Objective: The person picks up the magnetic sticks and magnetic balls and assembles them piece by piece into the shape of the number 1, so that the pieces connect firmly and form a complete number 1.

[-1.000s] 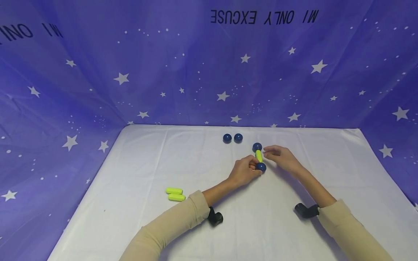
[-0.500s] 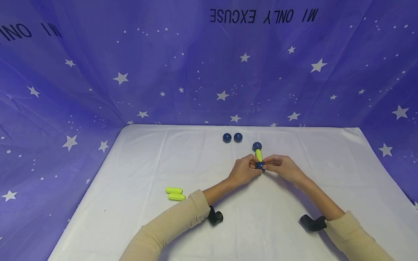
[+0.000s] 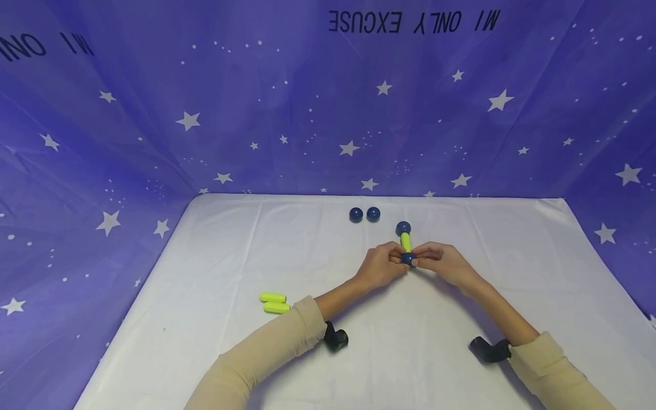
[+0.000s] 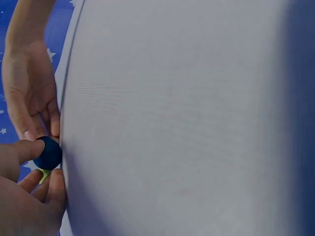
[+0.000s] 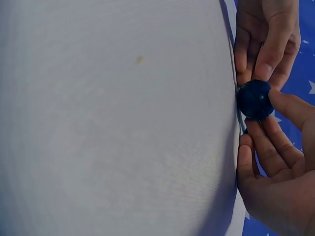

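Observation:
A yellow-green rod (image 3: 406, 242) joins two dark blue balls in a line on the white table. Both hands meet at the near ball (image 3: 408, 259). My left hand (image 3: 380, 265) grips that ball from the left, its thumb on the near side, as the left wrist view shows on the blue ball (image 4: 48, 153). From the right, my right hand (image 3: 445, 264) pinches the same ball between thumb and fingers; its thumb (image 5: 290, 105) presses the ball's side in the right wrist view. The far ball (image 3: 403, 228) sits at the rod's other end, untouched.
Two loose blue balls, a left one (image 3: 356, 214) and a right one (image 3: 373, 214), lie near the table's back edge. Two yellow-green rods (image 3: 275, 307) lie side by side near the left forearm. A starry purple cloth (image 3: 307, 114) rises behind the white table (image 3: 205, 250).
My right hand has come in from beside the rod to the near ball and taken hold of it. The left hand has kept its grip there.

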Demonstrator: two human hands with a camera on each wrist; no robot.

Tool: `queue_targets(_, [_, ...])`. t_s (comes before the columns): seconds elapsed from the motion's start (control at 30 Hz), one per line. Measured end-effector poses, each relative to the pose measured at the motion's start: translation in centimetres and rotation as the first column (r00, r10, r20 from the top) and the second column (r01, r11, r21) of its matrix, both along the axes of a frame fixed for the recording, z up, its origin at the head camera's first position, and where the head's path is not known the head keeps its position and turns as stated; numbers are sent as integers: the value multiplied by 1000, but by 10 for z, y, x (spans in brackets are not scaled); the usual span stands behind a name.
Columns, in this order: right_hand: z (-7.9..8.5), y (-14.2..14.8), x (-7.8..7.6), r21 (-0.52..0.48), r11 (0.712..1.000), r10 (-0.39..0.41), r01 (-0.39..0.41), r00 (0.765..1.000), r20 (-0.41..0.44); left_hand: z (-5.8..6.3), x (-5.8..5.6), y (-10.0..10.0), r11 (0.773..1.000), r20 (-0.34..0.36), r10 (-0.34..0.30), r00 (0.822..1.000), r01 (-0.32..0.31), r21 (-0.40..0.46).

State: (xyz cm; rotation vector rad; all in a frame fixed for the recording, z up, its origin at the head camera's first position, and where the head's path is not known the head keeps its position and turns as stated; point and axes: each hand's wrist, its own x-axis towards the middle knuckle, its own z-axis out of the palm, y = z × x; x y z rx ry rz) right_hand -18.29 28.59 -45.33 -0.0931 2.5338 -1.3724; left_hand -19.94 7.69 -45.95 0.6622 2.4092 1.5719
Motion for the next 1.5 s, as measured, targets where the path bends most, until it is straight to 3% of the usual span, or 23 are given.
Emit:
queue_targets(0.13, [-1,0,0,4,1000,-8,8,1000,-2,5,1,-11,1000,19,24,1000,-24,-14])
queue_targets(0.3, [-2,0,-1,7,1000,-16,16,1000,-1,17,8,-37,998,81,46,996,-50,41])
queue_targets(0.6, [-3,1,0,-21,1000,-19,20,1000,20,45,27,-105,992,130,99,987,-108,66])
queue_targets(0.73, [-2,0,1,-20,1000,-11,12,1000,12,51,34,-141,987,134,139,981,-148,64])
queue_targets(0.97, [-2,0,0,-27,1000,-8,8,1000,5,48,42,-206,982,143,186,972,-189,7])
queue_targets(1.13, [-1,0,-1,-22,1000,-11,11,1000,10,41,47,-242,972,119,230,966,-221,-82])
queue_targets(1.3, [0,1,-1,-24,1000,-8,8,1000,10,32,53,-261,962,86,207,975,-187,-200])
queue_targets(1.5, [0,0,-1,-42,999,-2,3,1000,7,24,57,-270,962,114,138,984,-105,-252])
